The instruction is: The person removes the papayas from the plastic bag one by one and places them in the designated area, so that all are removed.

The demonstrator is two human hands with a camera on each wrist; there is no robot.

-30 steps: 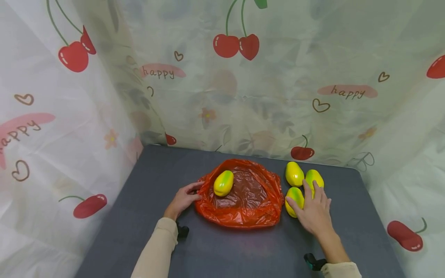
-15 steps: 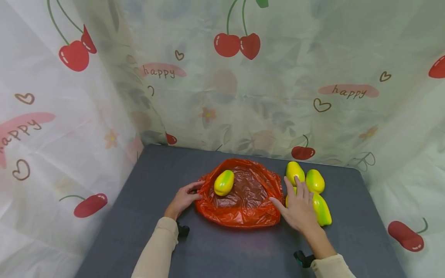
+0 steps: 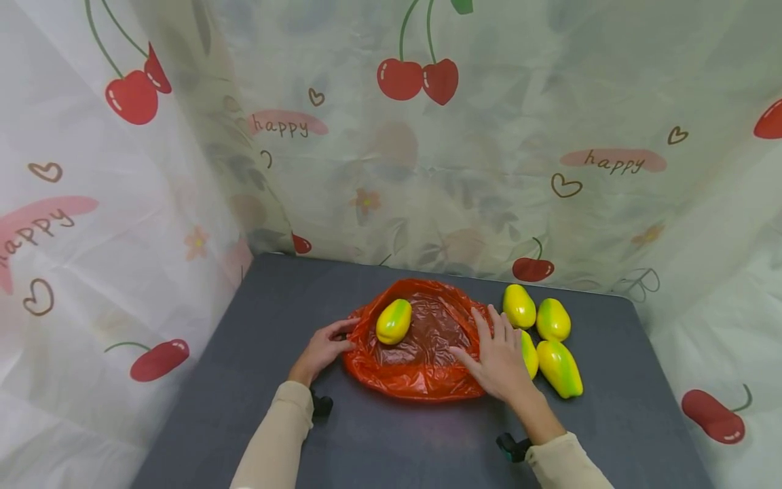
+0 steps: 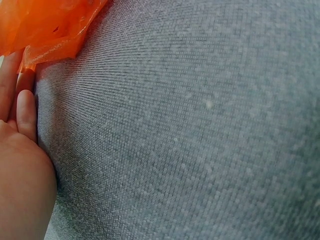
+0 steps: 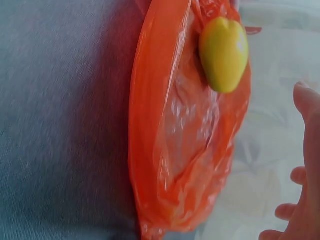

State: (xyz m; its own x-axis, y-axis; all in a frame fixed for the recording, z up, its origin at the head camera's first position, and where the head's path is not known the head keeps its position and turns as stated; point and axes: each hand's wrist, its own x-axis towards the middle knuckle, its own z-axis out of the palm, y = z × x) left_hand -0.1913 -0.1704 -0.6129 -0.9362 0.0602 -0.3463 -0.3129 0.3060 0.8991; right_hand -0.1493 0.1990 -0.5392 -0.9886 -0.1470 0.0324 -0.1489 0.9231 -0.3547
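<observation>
A red plastic bag [image 3: 421, 380] lies on the dark table, its mouth spread wide. One glossy yellow-green fruit, shaped like a papaya [image 3: 394, 322], sits inside on the left. At the bag's left edge my left hand [image 3: 322, 350] grips the rim; in the left wrist view its fingertips disappear behind the orange plastic [image 4: 50, 30]. My right hand [image 3: 502, 360] hovers over the bag's right rim with fingers spread, holding nothing. From the right wrist, the fruit [image 5: 223, 55] shows in the bag mouth beside my extended thumb [image 5: 306, 100].
Several similar fruits lie right of the bag: one at the back [image 3: 519, 307], another [image 3: 553, 320] beside it, a nearer one [image 3: 560, 369], and one [image 3: 529, 354] partly behind my right hand. A cherry-print curtain [image 3: 427, 170] surrounds the dark table [image 3: 391, 441].
My right hand has moved left from above the fruits to the bag's right rim, uncovering the nearer fruit. My left hand and the bag have stayed in place.
</observation>
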